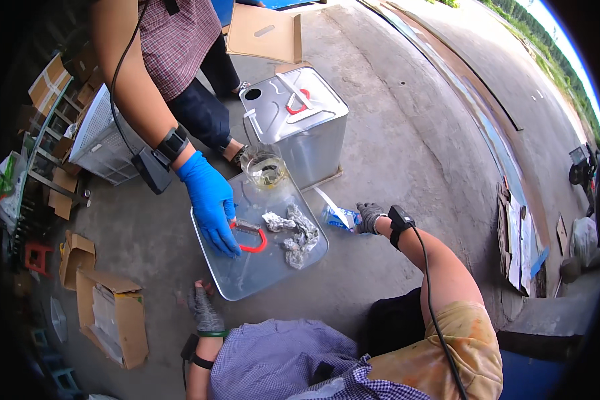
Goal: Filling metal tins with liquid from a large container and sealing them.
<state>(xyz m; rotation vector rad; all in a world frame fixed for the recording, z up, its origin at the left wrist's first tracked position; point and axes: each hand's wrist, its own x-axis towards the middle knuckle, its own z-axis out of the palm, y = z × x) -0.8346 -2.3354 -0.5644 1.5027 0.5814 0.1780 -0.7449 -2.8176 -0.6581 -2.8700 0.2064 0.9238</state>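
Observation:
My right hand (370, 217), in a grey glove, is closed on a small blue-and-white container (337, 218); a white strip (328, 200) lies across it. To the left, my left hand (207, 311) wears a grey glove with bare fingertips; its fingers are apart and hold nothing, close to the near edge of a grey tray (243, 283). Crumpled whitish wads (303, 237) lie on the tray. Over its left side, a co-worker's blue-gloved hand (210, 200) grips a red-handled scraper-like tool (253, 240). A clear glass bowl (265, 167) of yellowish liquid stands at the tray's far edge.
A square metal tin (313, 140) stands beyond the tray, with another red handle (299, 101) on top. The co-worker stands at the far left by a white crate (107, 143). Open cardboard boxes (113, 320) sit at left; flattened cardboard (515, 243) lies at right.

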